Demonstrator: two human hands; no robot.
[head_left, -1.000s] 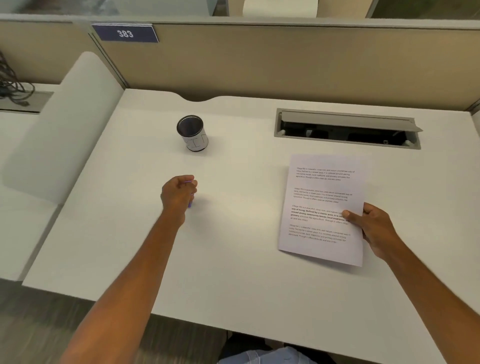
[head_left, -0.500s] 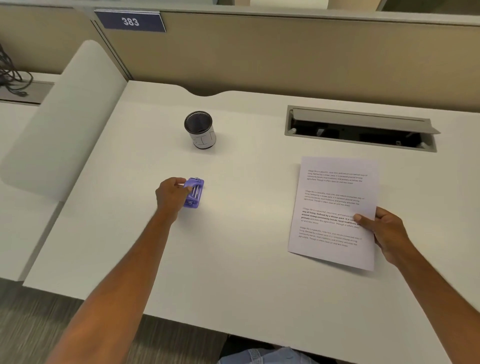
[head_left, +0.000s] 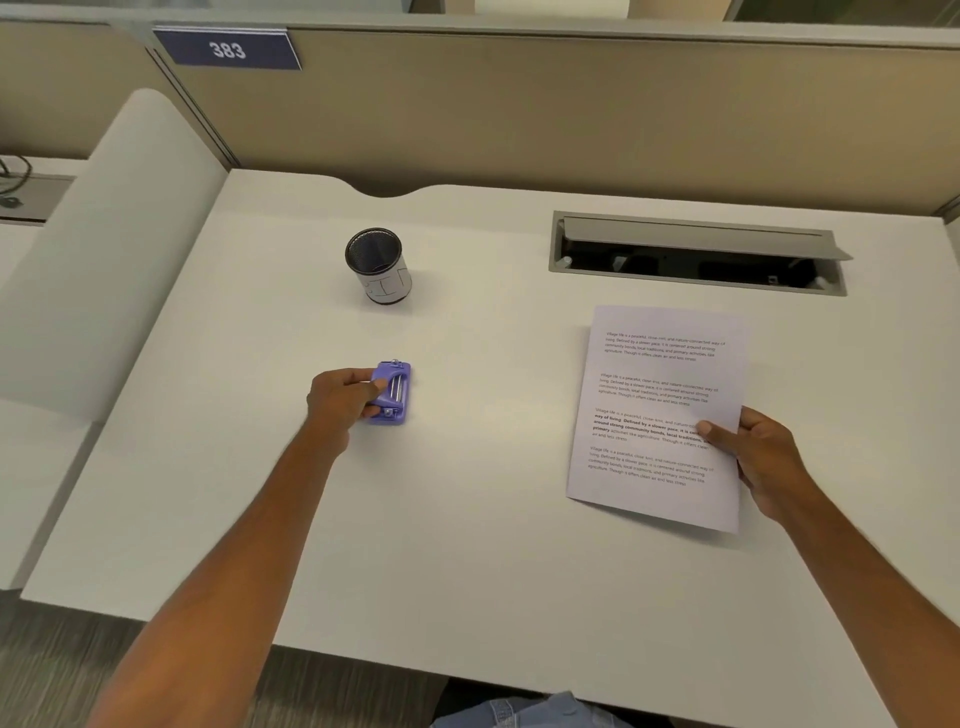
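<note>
A small purple hole punch (head_left: 393, 393) with metal parts lies on the white desk (head_left: 467, 545), left of centre. My left hand (head_left: 345, 400) grips its left side, thumb on top and fingers curled round it. To the right, a printed sheet of paper (head_left: 655, 410) with several paragraphs of text lies flat on the desk. My right hand (head_left: 761, 457) pinches the sheet's right edge, thumb on top of the page.
A black mesh pen cup (head_left: 378, 266) stands behind the punch. An open cable tray (head_left: 696, 254) is set into the desk at the back right. A beige partition (head_left: 571, 104) with a sign reading 383 closes the back. A white side panel (head_left: 104, 249) stands at the left.
My left hand covered the punch a second ago; it has since drawn back to the punch's left side, so the purple body shows. The paper and my right hand have stayed put.
</note>
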